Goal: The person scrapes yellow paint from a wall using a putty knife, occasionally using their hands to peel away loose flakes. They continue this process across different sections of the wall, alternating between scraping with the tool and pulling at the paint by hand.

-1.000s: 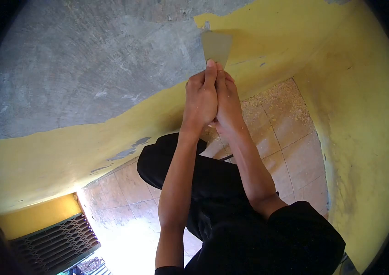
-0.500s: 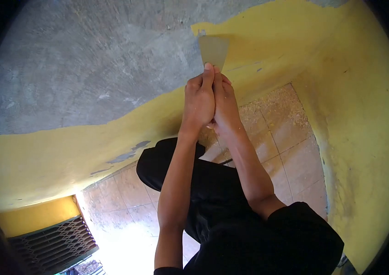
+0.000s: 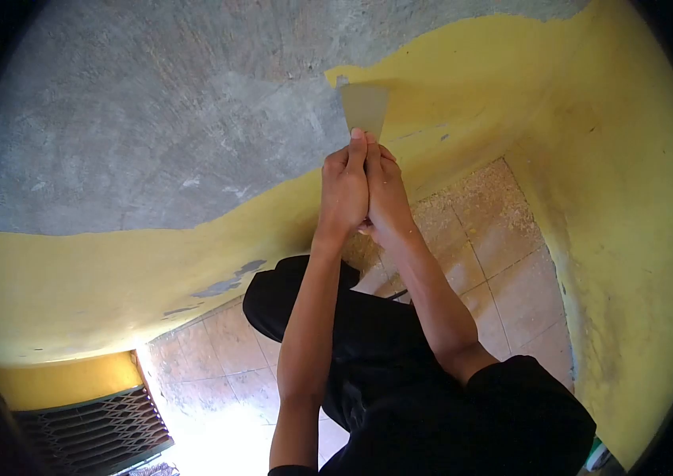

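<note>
A putty knife (image 3: 364, 107) with a wide, flat blade points away from me against the wall. Its blade edge lies at the border between yellow paint (image 3: 463, 71) and bare grey plaster (image 3: 154, 119), just below a small grey chip in the paint. My left hand (image 3: 343, 194) and my right hand (image 3: 388, 190) are pressed together around the handle, thumbs lying along it towards the blade. Both hands are closed, and they hide the handle.
Paint crumbs (image 3: 503, 186) are scattered over the tiled floor (image 3: 511, 293) in the corner. Another yellow wall (image 3: 630, 238) rises on the right. My bent knee (image 3: 281, 297) is close to the wall. A folding metal gate (image 3: 98, 428) stands at lower left, beside bright light.
The whole view has shifted slightly, so wall, hands and putty knife appear lower. The blade stays near the same paint border, and both hands keep their grip.
</note>
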Available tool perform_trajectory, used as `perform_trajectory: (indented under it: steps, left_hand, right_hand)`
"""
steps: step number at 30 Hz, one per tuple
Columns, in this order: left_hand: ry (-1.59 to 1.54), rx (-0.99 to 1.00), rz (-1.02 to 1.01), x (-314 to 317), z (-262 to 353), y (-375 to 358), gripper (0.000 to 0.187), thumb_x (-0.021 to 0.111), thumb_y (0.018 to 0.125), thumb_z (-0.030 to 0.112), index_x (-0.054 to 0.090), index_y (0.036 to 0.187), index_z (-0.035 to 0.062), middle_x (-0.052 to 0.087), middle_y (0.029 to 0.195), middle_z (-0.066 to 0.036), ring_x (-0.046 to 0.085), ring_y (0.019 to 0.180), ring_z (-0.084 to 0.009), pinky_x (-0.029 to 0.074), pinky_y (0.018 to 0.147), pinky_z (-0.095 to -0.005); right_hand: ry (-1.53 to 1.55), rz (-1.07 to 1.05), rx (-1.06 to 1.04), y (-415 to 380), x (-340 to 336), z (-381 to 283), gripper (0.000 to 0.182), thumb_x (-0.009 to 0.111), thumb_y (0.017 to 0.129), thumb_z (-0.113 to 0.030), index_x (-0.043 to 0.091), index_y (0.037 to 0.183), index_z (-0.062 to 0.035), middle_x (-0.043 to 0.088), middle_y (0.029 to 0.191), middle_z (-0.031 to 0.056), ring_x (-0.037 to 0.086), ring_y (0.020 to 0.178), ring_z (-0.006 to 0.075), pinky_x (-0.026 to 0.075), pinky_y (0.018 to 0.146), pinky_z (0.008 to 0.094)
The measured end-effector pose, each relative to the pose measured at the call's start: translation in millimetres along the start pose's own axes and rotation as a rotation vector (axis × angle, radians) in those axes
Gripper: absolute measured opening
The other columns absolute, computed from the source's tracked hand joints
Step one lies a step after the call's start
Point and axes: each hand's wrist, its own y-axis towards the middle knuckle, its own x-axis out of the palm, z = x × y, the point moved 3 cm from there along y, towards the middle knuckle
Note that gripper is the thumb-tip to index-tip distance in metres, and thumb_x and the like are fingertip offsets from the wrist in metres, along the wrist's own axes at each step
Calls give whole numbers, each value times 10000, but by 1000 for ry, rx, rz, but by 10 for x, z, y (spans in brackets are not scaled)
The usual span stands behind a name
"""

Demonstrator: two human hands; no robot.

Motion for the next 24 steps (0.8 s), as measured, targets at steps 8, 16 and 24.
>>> perform_trajectory:
  steps: [8,16,24]
  left_hand:
    - [-33,-41,24,-4,69,-33,619,376,1070,465,685,866,-32,703,800,-131,638,737,-190,511,746,-319]
    - [-40,-10,21,-11,28,3,620,374,1069,422,704,883,-69,689,765,-169,621,721,-217,496,732,-350]
    - [-33,-12,-26,-48,113,42,603,368,1069,457,683,892,-26,714,829,-152,645,765,-188,509,763,-322]
  right_hand:
    - [-4,-34,39,-23,10,-20,522,376,1077,-486,566,1081,0,581,823,69,552,706,127,423,470,301]
    - [23,-45,18,-67,75,-147,509,409,1063,-516,567,1090,-33,523,703,-13,456,511,54,314,352,248]
    - [7,-7,-1,-13,56,-96,514,408,1063,-518,579,1059,-33,522,702,-11,452,509,58,320,361,255]
